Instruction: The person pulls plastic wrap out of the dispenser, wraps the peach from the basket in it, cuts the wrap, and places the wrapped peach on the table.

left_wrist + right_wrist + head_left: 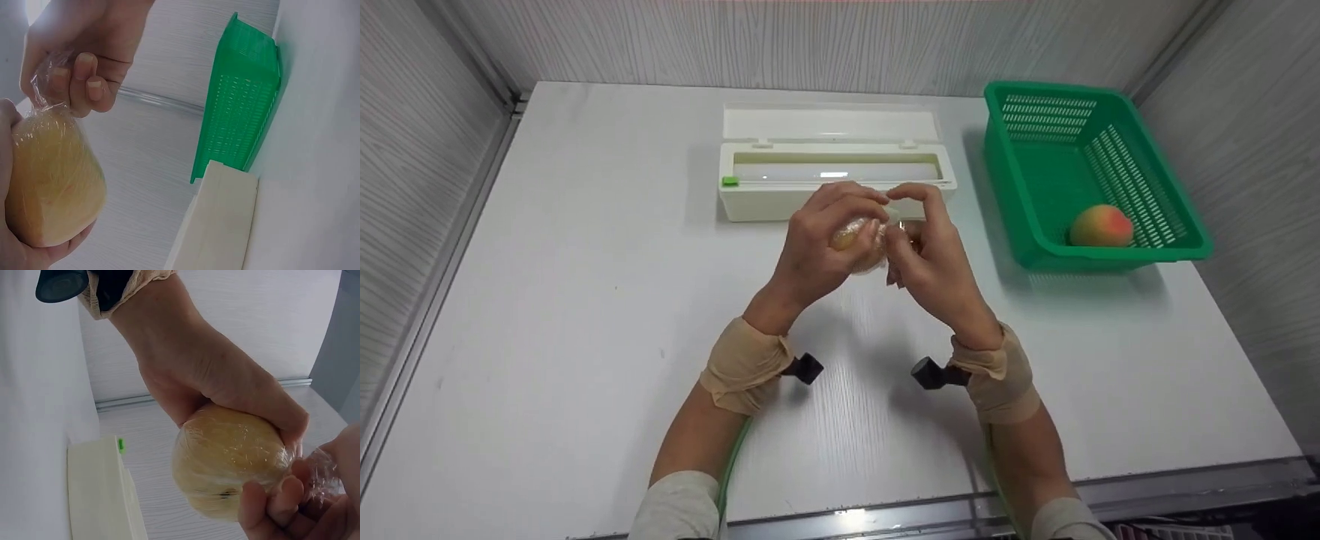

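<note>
My left hand (825,236) grips a round yellow fruit (59,180) wrapped in clear cling film, held up over the table. It has a faint pink flush, like a mango or peach. The gathered, twisted end of the cling film (325,475) sticks out at one side of the fruit. My right hand (934,251) pinches this end, its fingers curled in against the palm. In the head view, both hands hide much of the fruit. Just behind them stands a white film dispenser box (795,201), lid raised, with a roll of film (787,171) inside.
To the right stands a green plastic basket (1027,259) with slotted sides. One yellow-orange fruit with a red blush (1101,226) lies in its near corner. Pale panels (825,45) wall in the white table (547,300) at the back and sides.
</note>
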